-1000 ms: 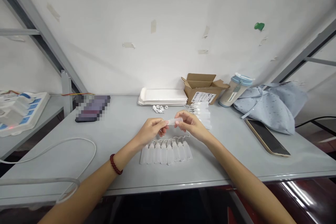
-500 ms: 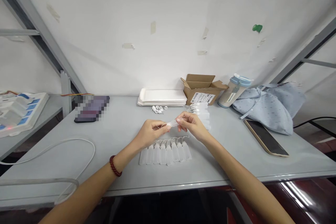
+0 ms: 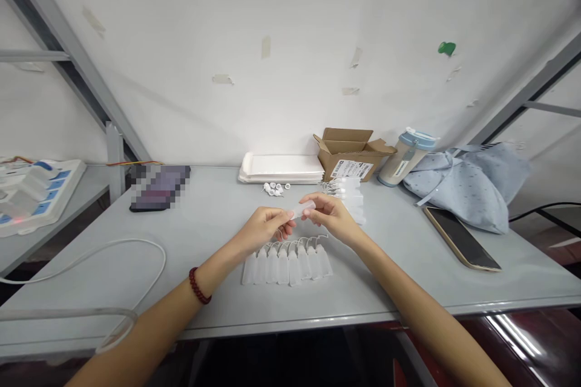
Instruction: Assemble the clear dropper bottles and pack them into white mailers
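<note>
My left hand (image 3: 265,228) and my right hand (image 3: 333,216) meet above the grey table (image 3: 218,217), both pinching the ends of one small translucent plastic bottle (image 3: 301,210), held level between them. Just below my hands, several similar capped bottles (image 3: 287,262) lie side by side in a row on the table. More of these bottles (image 3: 349,190) are piled behind my right hand. A few small white caps (image 3: 275,188) lie further back.
A stack of white trays (image 3: 281,167), an open cardboard box (image 3: 349,152), a lidded cup (image 3: 405,156) and a light-blue cloth bag (image 3: 463,184) stand at the back. A phone (image 3: 463,237) lies right. A dark device (image 3: 158,187), white cable (image 3: 113,251) and power strip (image 3: 31,190) are left.
My hands have stayed together over the bottle row; the held bottle has tilted slightly and my fingers have shifted on it. Nothing else on the table has moved.
</note>
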Tool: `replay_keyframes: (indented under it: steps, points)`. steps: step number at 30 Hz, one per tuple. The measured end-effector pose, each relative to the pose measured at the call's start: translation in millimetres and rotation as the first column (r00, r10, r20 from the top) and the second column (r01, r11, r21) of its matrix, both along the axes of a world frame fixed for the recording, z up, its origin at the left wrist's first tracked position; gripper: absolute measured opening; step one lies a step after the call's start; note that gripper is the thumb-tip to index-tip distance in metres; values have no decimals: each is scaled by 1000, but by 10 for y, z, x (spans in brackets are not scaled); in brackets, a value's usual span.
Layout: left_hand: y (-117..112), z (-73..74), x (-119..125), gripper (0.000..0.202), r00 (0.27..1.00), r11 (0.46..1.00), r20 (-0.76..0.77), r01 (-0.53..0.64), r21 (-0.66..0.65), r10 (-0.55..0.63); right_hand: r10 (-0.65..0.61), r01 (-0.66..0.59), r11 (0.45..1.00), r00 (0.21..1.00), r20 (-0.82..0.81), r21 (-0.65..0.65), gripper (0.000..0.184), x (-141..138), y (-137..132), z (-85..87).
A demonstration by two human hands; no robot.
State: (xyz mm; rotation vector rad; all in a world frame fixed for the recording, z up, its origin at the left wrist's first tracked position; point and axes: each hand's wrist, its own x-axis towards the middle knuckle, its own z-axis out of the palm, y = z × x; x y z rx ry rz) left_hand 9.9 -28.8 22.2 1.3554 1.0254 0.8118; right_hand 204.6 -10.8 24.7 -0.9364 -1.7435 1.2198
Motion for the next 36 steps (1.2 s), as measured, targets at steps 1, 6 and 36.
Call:
replay_keyframes:
  steps: [1, 6, 36]
  points:
    - [-1, 11, -9, 33, 999, 999, 33, -11, -37, 13, -7, 7, 1000, 1000, 13, 21, 30, -4, -5, 3]
    - [-9, 31, -41, 32, 987, 986, 154, -7, -168, 33, -35, 30, 997, 995, 91, 65, 30, -10, -21, 8]
    - [-7, 26, -36, 32, 982, 992, 150, -106, -72, 116, -102, 81, 977, 990, 96, 197, 30, -10, 4, -73]
